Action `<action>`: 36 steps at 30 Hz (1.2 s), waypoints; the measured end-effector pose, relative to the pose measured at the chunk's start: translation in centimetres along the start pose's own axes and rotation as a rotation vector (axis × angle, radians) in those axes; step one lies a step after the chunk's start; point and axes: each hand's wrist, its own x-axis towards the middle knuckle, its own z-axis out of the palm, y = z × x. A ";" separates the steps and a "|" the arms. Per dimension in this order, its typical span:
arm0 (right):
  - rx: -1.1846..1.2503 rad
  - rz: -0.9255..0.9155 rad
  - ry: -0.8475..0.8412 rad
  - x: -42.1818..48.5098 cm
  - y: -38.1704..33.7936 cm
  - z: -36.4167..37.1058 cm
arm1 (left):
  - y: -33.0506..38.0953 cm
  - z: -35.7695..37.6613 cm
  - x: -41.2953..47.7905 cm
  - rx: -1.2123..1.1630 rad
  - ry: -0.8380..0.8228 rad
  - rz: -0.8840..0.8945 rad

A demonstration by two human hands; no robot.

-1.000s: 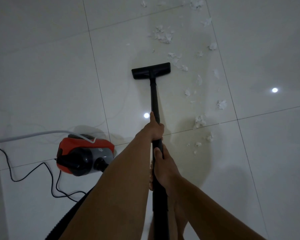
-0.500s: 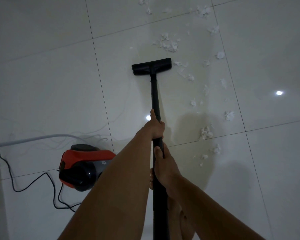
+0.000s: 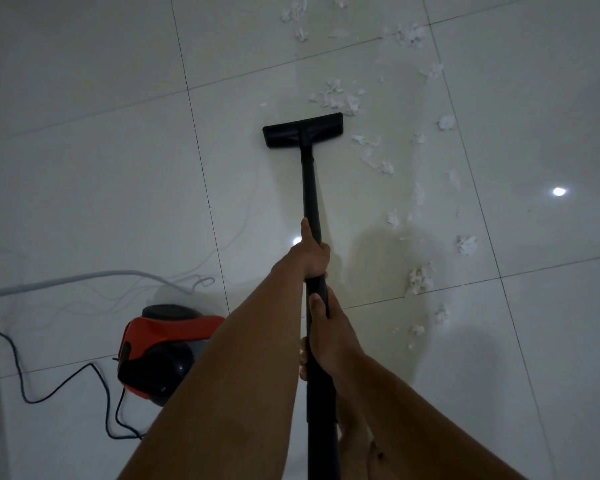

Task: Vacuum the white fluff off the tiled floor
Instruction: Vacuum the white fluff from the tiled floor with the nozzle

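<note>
Two hands, one black wand (image 3: 310, 188).

- Left hand (image 3: 312, 252): centre of frame, the higher of the pair on the tube. Its fingers are wrapped round the tube and the thumb lies along the shaft toward the head.
- Right hand (image 3: 326, 327): just below the left, lower centre, likewise wrapped round the tube.
- Wand: the long axis runs almost straight up the frame, from the bottom edge to the floor head (image 3: 302, 129). The head sits upper centre, its bar crosswise and flat on the tiled floor (image 3: 84, 168).
- White fluff (image 3: 336, 98): the nearest clump lies just beyond the head's right end, up and to the right. The rest is strung in a loose band down the right side of the frame, from the top edge to lower right.
- Judgement: the coming stroke calls for a push onward with a slight swing right. The left hand, nearer the head, would do the steering.
- Red canister (image 3: 160, 351): lower left, with a black cord (image 3: 49, 393), well apart from the fluff.
</note>
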 end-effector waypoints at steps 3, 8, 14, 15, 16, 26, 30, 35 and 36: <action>0.018 -0.008 -0.007 0.3 -0.7 0.3 | 0.5 -0.6 0.2 0.004 0.010 -0.003; 0.006 0.006 0.000 -1.4 -1.4 -0.1 | 1.4 -0.7 -1.7 -0.033 -0.011 -0.028; -0.040 0.058 -0.018 -6.7 -2.1 -2.2 | 2.2 1.1 -6.8 -0.139 -0.056 -0.093; -0.055 0.053 -0.020 -7.5 -2.1 -2.5 | 2.3 1.4 -7.4 -0.145 -0.061 -0.092; -0.067 0.048 -0.011 -8.2 -2.4 -2.9 | 2.5 1.7 -8.0 -0.150 -0.066 -0.089; -0.188 0.001 0.057 -9.3 -3.9 -4.2 | 5.5 2.1 -9.6 -0.140 -0.028 -0.032; -0.212 -0.016 0.048 -9.5 -6.0 -4.5 | 7.1 1.3 -9.6 -0.160 -0.032 -0.038; -0.349 -0.081 0.099 -6.6 -6.1 -4.5 | 8.6 0.6 -8.5 -0.131 -0.025 -0.028; -0.351 -0.083 0.080 -6.2 -6.4 -4.4 | 8.8 0.4 -8.0 -0.119 -0.024 -0.024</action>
